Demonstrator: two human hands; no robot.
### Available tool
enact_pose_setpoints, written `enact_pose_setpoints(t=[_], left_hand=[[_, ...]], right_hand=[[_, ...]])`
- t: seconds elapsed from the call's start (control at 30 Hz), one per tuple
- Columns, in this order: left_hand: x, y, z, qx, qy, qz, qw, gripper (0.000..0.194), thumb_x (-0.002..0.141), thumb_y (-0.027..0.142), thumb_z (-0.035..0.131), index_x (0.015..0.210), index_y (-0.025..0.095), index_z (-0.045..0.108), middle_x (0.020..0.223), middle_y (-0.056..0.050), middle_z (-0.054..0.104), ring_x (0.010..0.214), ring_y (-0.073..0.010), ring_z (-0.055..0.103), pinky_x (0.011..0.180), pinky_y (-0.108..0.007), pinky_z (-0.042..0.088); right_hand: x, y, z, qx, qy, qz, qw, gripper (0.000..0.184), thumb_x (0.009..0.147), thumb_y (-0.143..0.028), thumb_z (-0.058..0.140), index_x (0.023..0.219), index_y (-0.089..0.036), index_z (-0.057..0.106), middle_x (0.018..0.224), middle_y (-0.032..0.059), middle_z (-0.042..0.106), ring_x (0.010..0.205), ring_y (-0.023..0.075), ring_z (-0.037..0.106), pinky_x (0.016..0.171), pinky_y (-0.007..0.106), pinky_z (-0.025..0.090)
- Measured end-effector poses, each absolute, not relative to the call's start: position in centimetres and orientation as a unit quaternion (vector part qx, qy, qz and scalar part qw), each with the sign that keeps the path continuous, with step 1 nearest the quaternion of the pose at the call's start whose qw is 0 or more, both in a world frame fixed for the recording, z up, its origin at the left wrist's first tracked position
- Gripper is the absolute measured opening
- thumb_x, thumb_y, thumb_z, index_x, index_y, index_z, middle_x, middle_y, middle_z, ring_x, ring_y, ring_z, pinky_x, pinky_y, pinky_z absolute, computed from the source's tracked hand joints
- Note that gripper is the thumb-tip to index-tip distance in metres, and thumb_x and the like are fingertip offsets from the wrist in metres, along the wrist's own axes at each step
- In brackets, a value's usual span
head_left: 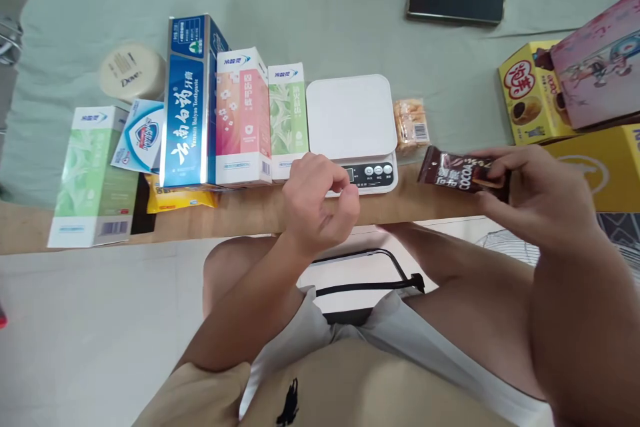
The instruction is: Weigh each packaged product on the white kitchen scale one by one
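Note:
My right hand [545, 197] grips the right end of a dark brown cocoa snack packet [450, 172], close to the table's front edge. My left hand [320, 203] is curled closed at the front left corner of the white kitchen scale [350, 117], covering part of its black button panel; nothing shows in its fingers. The scale's plate bears nothing. Just right of the scale lies a clear-wrapped snack [411, 123] with a barcode, beside the brown packet.
Left of the scale stand green [289, 113], pink [243, 117] and blue [190, 103] toothpaste boxes, a soap box [143, 135], a Dove container [133, 73] and another green box [90, 177]. A phone [456, 2] lies behind. Yellow snack boxes [537, 93] and a pink box [600, 70] stand right.

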State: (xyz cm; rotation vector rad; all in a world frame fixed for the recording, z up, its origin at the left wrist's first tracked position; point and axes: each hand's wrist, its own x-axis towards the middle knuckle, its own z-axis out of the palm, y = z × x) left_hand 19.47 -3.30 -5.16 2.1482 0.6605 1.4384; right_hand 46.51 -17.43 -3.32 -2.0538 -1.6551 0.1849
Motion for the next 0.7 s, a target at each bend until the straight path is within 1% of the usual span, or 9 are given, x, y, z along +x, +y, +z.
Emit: enact_pose_setpoints(t=[0.07, 0.13, 0.17, 0.27, 0.33, 0.43, 0.53, 0.63, 0.7], left_hand=[[19.8, -3.3, -5.2, 0.782, 0.24, 0.525, 0.235, 0.018, 0.09, 0.018, 0.053, 0.075, 0.022, 0.043, 0.062, 0.003, 0.045, 0.059, -0.0134, 0.04, 0.06, -0.033, 0.032], [20.0, -3.3, -5.2, 0.784, 0.238, 0.523, 0.236, 0.018, 0.089, 0.017, 0.053, 0.075, 0.022, 0.043, 0.062, 0.004, 0.045, 0.059, -0.0132, 0.04, 0.06, -0.033, 0.032], [20.0, -3.3, -5.2, 0.786, 0.236, 0.521, 0.237, 0.018, 0.089, 0.017, 0.054, 0.076, 0.022, 0.043, 0.062, 0.004, 0.045, 0.059, -0.0131, 0.04, 0.06, -0.033, 0.032], [20.1, -3.3, -5.2, 0.79, 0.235, 0.514, 0.239, 0.017, 0.089, 0.017, 0.054, 0.076, 0.022, 0.044, 0.063, 0.003, 0.046, 0.06, -0.0131, 0.041, 0.06, -0.033, 0.032], [20.0, -3.2, -5.2, 0.79, 0.237, 0.511, 0.24, 0.017, 0.09, 0.017, 0.053, 0.076, 0.022, 0.044, 0.063, 0.003, 0.046, 0.06, -0.0134, 0.041, 0.06, -0.033, 0.033], [19.8, -3.2, -5.2, 0.79, 0.241, 0.51, 0.24, 0.017, 0.09, 0.017, 0.053, 0.076, 0.022, 0.044, 0.062, 0.003, 0.046, 0.06, -0.0136, 0.041, 0.06, -0.033, 0.033], [19.8, -3.2, -5.1, 0.789, 0.241, 0.511, 0.24, 0.017, 0.09, 0.018, 0.053, 0.076, 0.022, 0.044, 0.062, 0.003, 0.047, 0.059, -0.0136, 0.041, 0.061, -0.033, 0.033], [19.9, -3.2, -5.1, 0.786, 0.235, 0.518, 0.241, 0.017, 0.09, 0.018, 0.053, 0.076, 0.022, 0.044, 0.062, 0.004, 0.047, 0.059, -0.0131, 0.041, 0.061, -0.032, 0.033], [19.9, -3.2, -5.0, 0.783, 0.232, 0.525, 0.241, 0.017, 0.09, 0.017, 0.053, 0.076, 0.022, 0.044, 0.062, 0.004, 0.046, 0.059, -0.0128, 0.04, 0.061, -0.032, 0.032]], right_hand=[[46.2, -17.0, -3.3, -0.729, -0.641, 0.077, 0.23, 0.012, 0.079, -0.027, 0.063, 0.088, -0.028, 0.056, 0.107, 0.0109, 0.081, 0.093, 0.0257, 0.073, 0.079, 0.041, 0.056], [45.7, -16.3, -3.3, -0.705, -0.672, 0.083, 0.211, 0.01, 0.079, -0.026, 0.061, 0.089, -0.027, 0.057, 0.108, 0.01, 0.081, 0.093, 0.0269, 0.072, 0.081, 0.044, 0.055], [45.6, -16.0, -3.3, -0.696, -0.683, 0.087, 0.205, 0.01, 0.08, -0.026, 0.059, 0.089, -0.027, 0.058, 0.112, 0.0098, 0.08, 0.098, 0.0286, 0.072, 0.084, 0.047, 0.055], [45.7, -15.5, -3.8, -0.672, -0.703, 0.109, 0.206, 0.012, 0.083, -0.025, 0.056, 0.094, -0.025, 0.059, 0.127, 0.0103, 0.076, 0.129, 0.0356, 0.065, 0.101, 0.057, 0.051], [46.1, -15.6, -4.1, -0.671, -0.7, 0.114, 0.216, 0.014, 0.085, -0.025, 0.057, 0.098, -0.025, 0.061, 0.134, 0.0113, 0.072, 0.138, 0.0352, 0.06, 0.107, 0.057, 0.05], [46.4, -15.9, -4.5, -0.711, -0.664, 0.1, 0.206, 0.017, 0.085, -0.024, 0.059, 0.101, -0.025, 0.065, 0.134, 0.0141, 0.07, 0.13, 0.0318, 0.065, 0.108, 0.053, 0.051], [46.4, -15.9, -4.9, -0.731, -0.645, 0.121, 0.19, 0.02, 0.084, -0.024, 0.059, 0.102, -0.025, 0.067, 0.127, 0.0143, 0.069, 0.123, 0.0304, 0.068, 0.102, 0.049, 0.056], [45.9, -15.6, -4.8, -0.712, -0.657, 0.131, 0.209, 0.021, 0.084, -0.028, 0.058, 0.103, -0.024, 0.067, 0.121, 0.0123, 0.07, 0.121, 0.0307, 0.07, 0.098, 0.049, 0.059], [45.2, -15.2, -4.1, -0.712, -0.656, 0.087, 0.236, 0.019, 0.086, -0.03, 0.058, 0.101, -0.024, 0.067, 0.116, 0.0108, 0.072, 0.119, 0.0314, 0.07, 0.098, 0.051, 0.059]])
